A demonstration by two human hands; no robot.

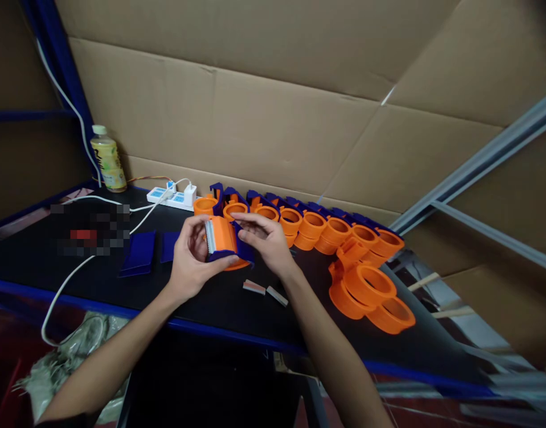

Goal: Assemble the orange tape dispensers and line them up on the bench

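Note:
My left hand (189,261) is wrapped around an orange and dark blue tape dispenser (223,235), its thumb along the lower edge. A toothed metal blade (211,236) runs along the side of the dispenser toward that palm. My right hand (267,239) grips the blue part at the other side, thumb and forefinger on it. Two small thin strips (253,288) lie on the table just below the hands. Beyond them stands a row of several orange and blue tape dispensers (312,229). The dispenser's underside is hidden by my fingers.
Orange dispenser bodies (374,285) are heaped at the right. Dark blue flat pieces (138,254) lie on the black table (201,312) at the left. Behind are a power strip (159,195) with white cables and a yellow-labelled bottle (107,160). A cardboard wall (255,125) closes the back.

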